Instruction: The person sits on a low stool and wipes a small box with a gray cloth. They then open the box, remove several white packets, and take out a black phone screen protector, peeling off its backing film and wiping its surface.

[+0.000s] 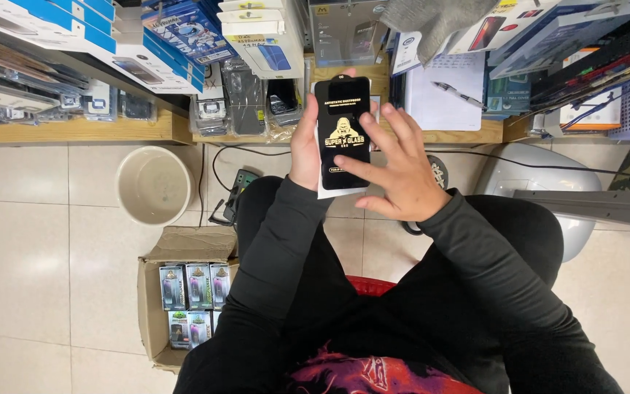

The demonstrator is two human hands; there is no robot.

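My left hand (304, 142) grips a flat black packet (343, 131) with gold print, held upright in front of me, with a white backing showing along its lower edge. My right hand (397, 171) is spread, its fingers laid against the packet's right side and lower front. Both arms wear dark long sleeves. I am seated, my dark-clad knees below the hands.
A cardboard box (156, 292) with several small boxed items sits on the tiled floor at lower left. A cream bucket (153, 184) stands beside it. A wooden shelf (74, 130) carries packaged phone accessories. A notepad with a pen (446, 91), a power strip (236, 191) and a grey bin (548, 182) lie ahead.
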